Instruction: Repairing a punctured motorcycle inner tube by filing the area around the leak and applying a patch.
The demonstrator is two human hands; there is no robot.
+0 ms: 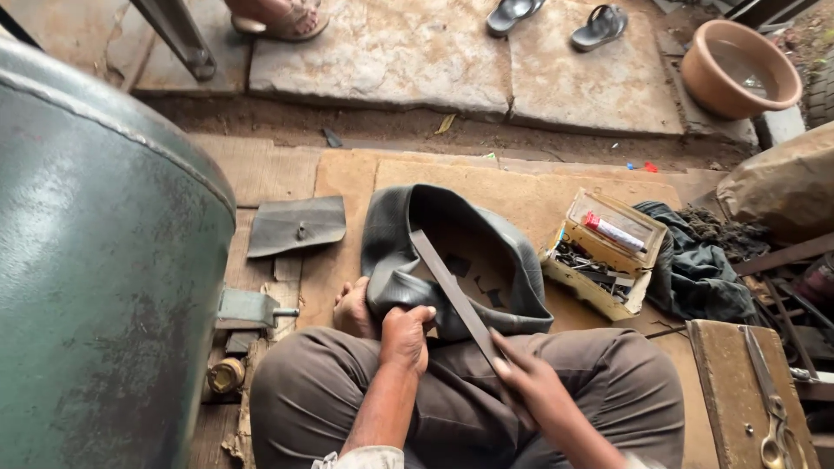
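The inner tube (395,252) is dark grey rubber, limp and deflated, folded into a loose loop that lies on the brown board floor (521,195) and drapes over the seated person's crossed legs. Its surface is dull and creased, with the near edge bunched up at the knee. The left hand (406,337) is closed over that bunched edge, fingers curled on top of the rubber and pressing it down. The right hand (530,378) is wrapped around the near end of a long flat metal file (452,291), which slants up and left across the tube so that its far end rests on the rubber inside the loop. A bare foot (352,308) shows just left of the tube. A flat cut piece of rubber (295,226) lies on the boards to the left, near a large green metal tank (95,260). To the right stand an open cardboard box (605,260) of small parts and a heap of dark cloth (695,269).
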